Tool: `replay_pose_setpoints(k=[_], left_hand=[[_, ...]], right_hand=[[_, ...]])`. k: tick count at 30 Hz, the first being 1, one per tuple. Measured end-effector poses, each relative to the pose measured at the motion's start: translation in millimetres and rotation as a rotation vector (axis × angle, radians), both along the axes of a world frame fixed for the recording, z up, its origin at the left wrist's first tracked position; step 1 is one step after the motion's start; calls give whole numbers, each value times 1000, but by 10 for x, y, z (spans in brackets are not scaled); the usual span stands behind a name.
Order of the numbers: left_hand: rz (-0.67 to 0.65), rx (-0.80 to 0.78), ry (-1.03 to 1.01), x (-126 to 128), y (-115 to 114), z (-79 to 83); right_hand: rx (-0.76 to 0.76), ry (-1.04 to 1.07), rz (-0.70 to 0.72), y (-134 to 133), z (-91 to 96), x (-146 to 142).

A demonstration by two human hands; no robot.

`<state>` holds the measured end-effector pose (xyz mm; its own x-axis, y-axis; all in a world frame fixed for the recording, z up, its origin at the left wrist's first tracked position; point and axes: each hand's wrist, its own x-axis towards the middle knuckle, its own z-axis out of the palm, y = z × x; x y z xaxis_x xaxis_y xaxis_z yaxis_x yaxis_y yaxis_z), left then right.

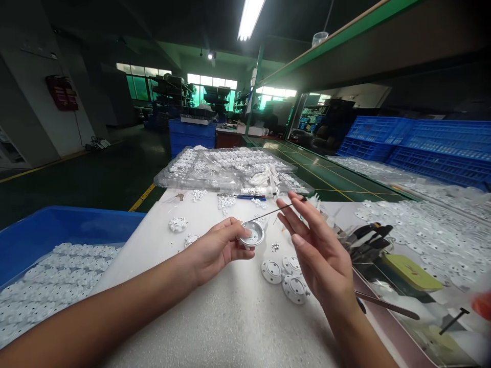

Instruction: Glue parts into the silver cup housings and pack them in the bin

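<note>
The left hand is grasping a shallow, round white cup-shaped part [258, 237], its thumb [243, 232] resting inside, above the speckled white work surface [230, 327]. Over on the right, the right hand [322, 255] is holding a thin, straight dark rod [264, 214] among loosely spread fingers, thumb standing apart; white perforated discs [271, 271] are lying just beside.

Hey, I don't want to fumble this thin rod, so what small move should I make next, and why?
I'd probably bring in the thumb of the right grip to steady the thin dark rod: it lies at spread fingers with that thumb apart from it, while its far end looks close to the rim of the pale round part, which the left grip holds.
</note>
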<state>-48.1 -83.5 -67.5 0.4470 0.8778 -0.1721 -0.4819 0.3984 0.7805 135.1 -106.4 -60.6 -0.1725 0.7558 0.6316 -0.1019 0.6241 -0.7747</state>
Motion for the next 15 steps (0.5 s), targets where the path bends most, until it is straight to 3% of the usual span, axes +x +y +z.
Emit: replay_pose_setpoints(k=[4, 15], left_hand=[[-42, 12, 5, 2, -11, 21], [-43, 10, 23, -28, -2, 51]], right_hand=[[-12, -72, 1, -11, 26, 10], [23, -28, 29, 5, 23, 28]])
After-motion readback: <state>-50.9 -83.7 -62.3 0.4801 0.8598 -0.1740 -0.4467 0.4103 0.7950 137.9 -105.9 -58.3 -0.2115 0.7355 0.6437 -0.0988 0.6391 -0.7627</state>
